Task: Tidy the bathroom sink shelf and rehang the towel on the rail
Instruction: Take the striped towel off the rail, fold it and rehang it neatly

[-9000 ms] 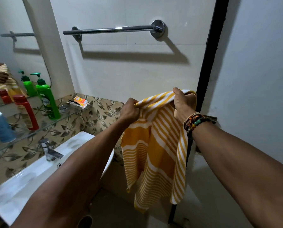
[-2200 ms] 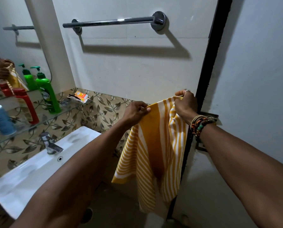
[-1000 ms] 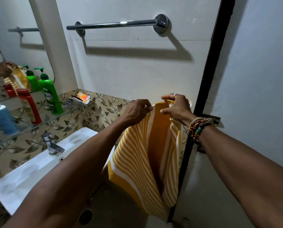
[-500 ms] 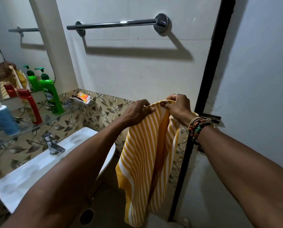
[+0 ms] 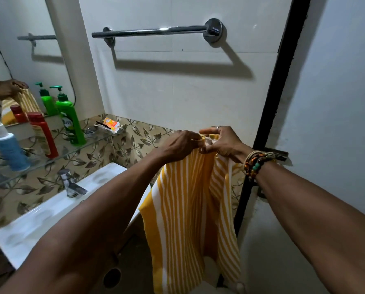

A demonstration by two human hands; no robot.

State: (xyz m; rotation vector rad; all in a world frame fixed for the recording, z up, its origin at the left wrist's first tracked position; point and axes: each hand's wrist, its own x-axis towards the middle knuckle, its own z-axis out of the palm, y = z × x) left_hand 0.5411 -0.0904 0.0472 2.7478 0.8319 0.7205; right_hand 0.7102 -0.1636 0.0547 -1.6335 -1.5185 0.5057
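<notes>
A yellow towel with white stripes [image 5: 188, 209] hangs folded lengthwise in front of me. My left hand [image 5: 180, 145] and my right hand [image 5: 221, 143] pinch its top edge, their fingertips almost touching. The chrome towel rail [image 5: 154, 31] is bare on the white tiled wall, well above both hands. On the glass shelf [image 5: 56, 158] at the left stand a green pump bottle [image 5: 69, 122], a red bottle [image 5: 42, 134] and a blue bottle with a white cap [image 5: 8, 147].
A soap dish with an orange packet [image 5: 111, 125] sits at the shelf's right end. Below are the white sink [image 5: 50, 211] and chrome tap [image 5: 70, 183]. The mirror [image 5: 18, 60] is at the left. A black door frame [image 5: 275, 102] runs down close to my right hand.
My hands have come together at the towel's top edge, folding it narrower. The hanging part has swung slightly and settled straight down. The rail has stayed bare throughout.
</notes>
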